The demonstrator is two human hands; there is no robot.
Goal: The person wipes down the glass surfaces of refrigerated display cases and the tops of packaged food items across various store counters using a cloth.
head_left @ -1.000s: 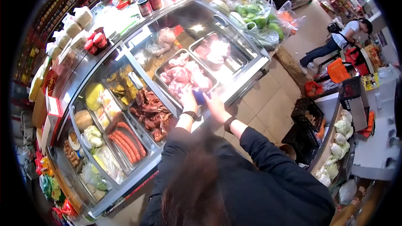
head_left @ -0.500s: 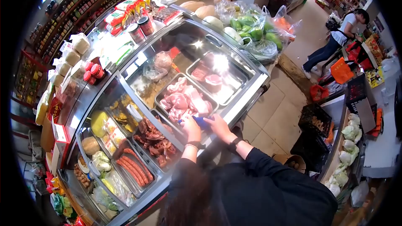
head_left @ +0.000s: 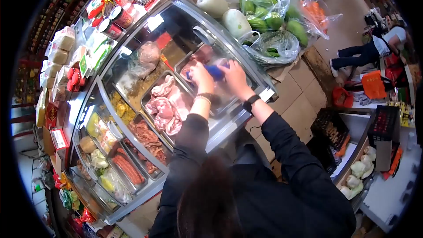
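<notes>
A bunched blue cloth (head_left: 214,72) lies between my hands over the glass top of the display case (head_left: 260,99). My left hand (head_left: 202,79) grips its left end with the fingers curled. On the other end, my right hand (head_left: 234,78) pinches the cloth, with a dark band on that wrist. Below the hands is a metal tray (head_left: 179,68) with some meat, partly hidden by them. Beside it, another tray holds pale pink raw meat (head_left: 169,105).
Sausages (head_left: 128,167) and dark cured meat (head_left: 147,139) fill trays at lower left. Two dark jars (head_left: 115,23) stand on the far ledge. Melons (head_left: 236,23) and bagged green produce (head_left: 264,13) sit behind the case. A person (head_left: 374,46) bends over at right.
Both hands have moved forward over the glass with the blue cloth, from the case's near edge to above the far-right tray. My view has tilted downward.
</notes>
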